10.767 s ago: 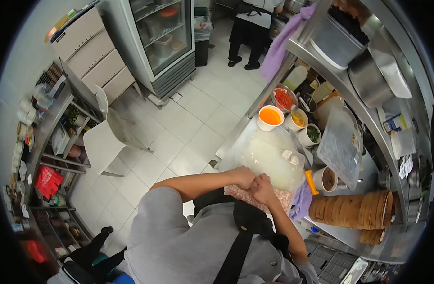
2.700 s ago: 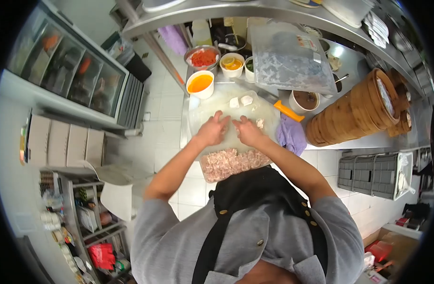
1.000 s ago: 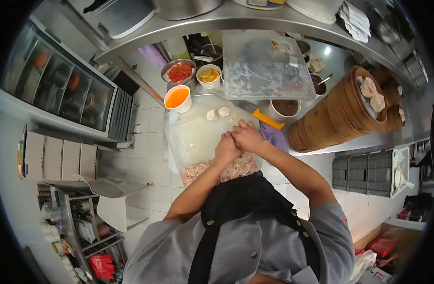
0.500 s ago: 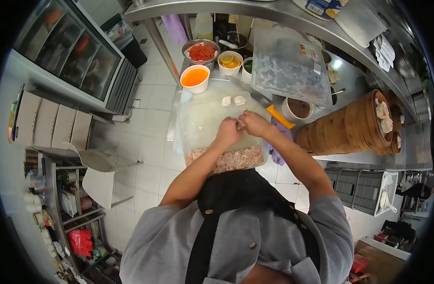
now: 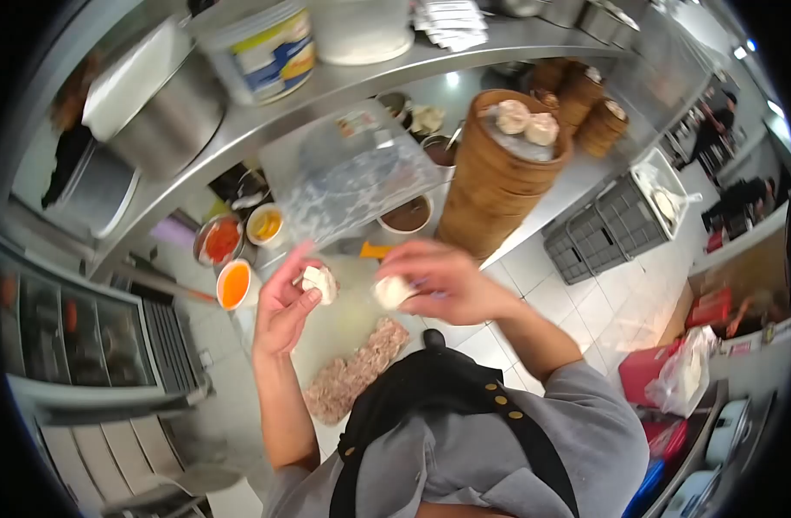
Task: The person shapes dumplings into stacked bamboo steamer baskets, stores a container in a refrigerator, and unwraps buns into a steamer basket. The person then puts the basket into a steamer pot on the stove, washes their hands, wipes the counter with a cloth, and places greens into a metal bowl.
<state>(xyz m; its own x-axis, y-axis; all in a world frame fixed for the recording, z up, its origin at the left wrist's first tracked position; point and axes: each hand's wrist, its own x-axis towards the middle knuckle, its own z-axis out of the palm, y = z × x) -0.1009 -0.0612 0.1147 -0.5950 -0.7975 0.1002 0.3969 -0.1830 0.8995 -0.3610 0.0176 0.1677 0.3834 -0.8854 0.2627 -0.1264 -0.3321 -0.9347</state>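
My left hand is raised above the cutting board, its fingers closed around a pale, pleated dumpling. Another whitish dumpling is gripped in my right hand, which is slightly blurred. Under both hands lies the pale board, with a long heap of minced meat filling along its near side. To the right of my right hand stands a tall stack of bamboo steamers. Two dumplings sit in its top basket.
Behind the board are an orange-filled tub, a bowl of red shreds, a bowl of brown sauce and a clear plastic lid. An orange knife handle lies near my right hand. A steel shelf runs overhead; a grey crate stands right.
My view has turned right towards the steamers. My hands were pinching together over the board, where two dumplings lay; now they are apart and raised, each with a dumpling.
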